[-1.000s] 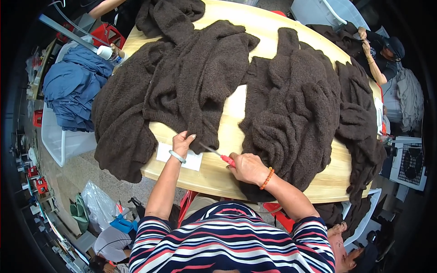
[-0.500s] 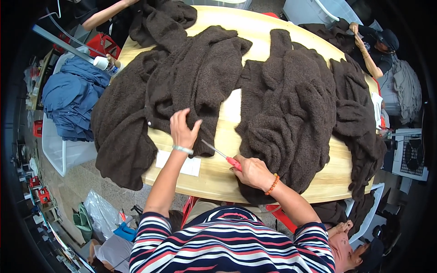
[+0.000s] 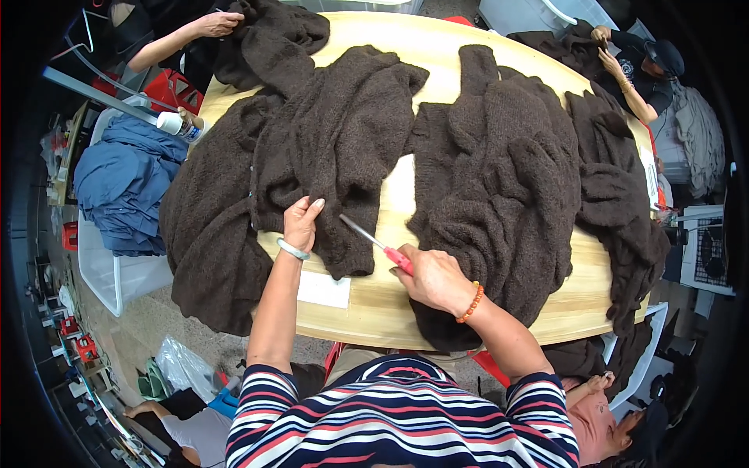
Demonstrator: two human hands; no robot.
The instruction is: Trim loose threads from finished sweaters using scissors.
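A dark brown knit garment lies bunched on the left half of the wooden table. At its near edge my left hand is closed, thumb and fingers pinching the knit. My right hand grips a tool with a red handle and a thin metal shaft. Its tip points up and left, just right of my left hand and close to the garment. I cannot make out the tip's exact form. Beside my right hand, a second brown knit garment lies heaped.
White paper lies near the front edge of the wooden table. A white bottle stands at the left edge, by a bin of blue clothes. More brown knitwear hangs over the right edge. Co-workers handle knitwear at the far corners.
My left hand has gone from spread fingers to a pinch on the garment's edge. My right hand and the tool have barely shifted. At the far left, a co-worker's hand has come further into view.
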